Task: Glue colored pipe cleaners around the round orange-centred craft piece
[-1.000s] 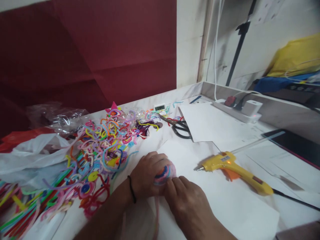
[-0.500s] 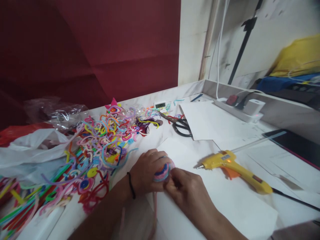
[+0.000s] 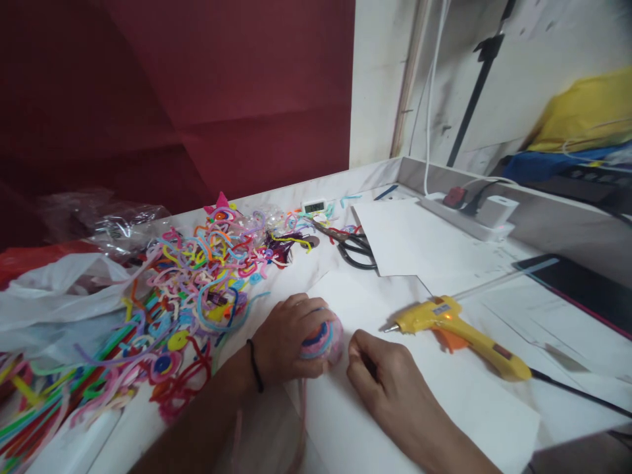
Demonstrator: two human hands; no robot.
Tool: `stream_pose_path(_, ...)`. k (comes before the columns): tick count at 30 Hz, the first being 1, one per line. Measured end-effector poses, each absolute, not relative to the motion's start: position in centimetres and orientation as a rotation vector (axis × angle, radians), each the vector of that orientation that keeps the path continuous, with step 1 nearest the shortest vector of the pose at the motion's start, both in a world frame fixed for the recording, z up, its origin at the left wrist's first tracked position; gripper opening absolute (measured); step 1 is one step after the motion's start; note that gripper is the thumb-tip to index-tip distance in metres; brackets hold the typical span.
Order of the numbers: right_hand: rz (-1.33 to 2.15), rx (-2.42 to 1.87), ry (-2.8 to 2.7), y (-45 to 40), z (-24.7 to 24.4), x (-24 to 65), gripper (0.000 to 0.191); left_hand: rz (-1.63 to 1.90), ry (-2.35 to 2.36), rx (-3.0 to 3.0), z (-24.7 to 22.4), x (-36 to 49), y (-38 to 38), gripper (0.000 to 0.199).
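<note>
My left hand (image 3: 291,336), with a black band at its wrist, is closed around a round coil of fuzzy pipe cleaner (image 3: 323,339). The coil has orange, dark blue, pink and light blue rings; my fingers cover its left side. A pink pipe cleaner strand (image 3: 303,421) hangs down below that hand. Just right of the coil and apart from it, my right hand (image 3: 382,368) has thumb and forefinger pressed together. Whatever it may pinch is hidden. White paper sheets (image 3: 345,415) lie under both hands.
A yellow hot glue gun (image 3: 459,332) lies on the right, nozzle toward my hands, with a lit orange light. Black-handled scissors (image 3: 358,250) are beyond. Tangled pipe cleaners (image 3: 212,263) heap on the left beside a plastic bag (image 3: 64,303). A power strip (image 3: 464,220) stands at back right.
My right hand has moved right, off the coil's edge. More of the coil now shows in my left hand, which stays in nearly the same place.
</note>
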State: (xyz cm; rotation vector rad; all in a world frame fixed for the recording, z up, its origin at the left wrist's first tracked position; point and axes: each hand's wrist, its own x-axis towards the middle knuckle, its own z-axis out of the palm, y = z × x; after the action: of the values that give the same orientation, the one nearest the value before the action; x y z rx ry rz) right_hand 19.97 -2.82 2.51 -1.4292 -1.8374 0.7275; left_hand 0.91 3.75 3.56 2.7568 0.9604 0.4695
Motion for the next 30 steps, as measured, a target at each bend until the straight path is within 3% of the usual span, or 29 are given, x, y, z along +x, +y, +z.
stream_pose_path(12, 0.519, -1.259, -2.343, -5.3, 2.1, 21.9, 0.020, 0.506, 0.961, 2.740, 3.6, 0.8, 3.6, 0.051)
stream_pose_path(30, 0.690, -1.380, -2.068, -2.4, 3.2, 22.1, 0.024, 0.632, 1.098, 2.687, 3.0, 1.9, 2.8, 0.056)
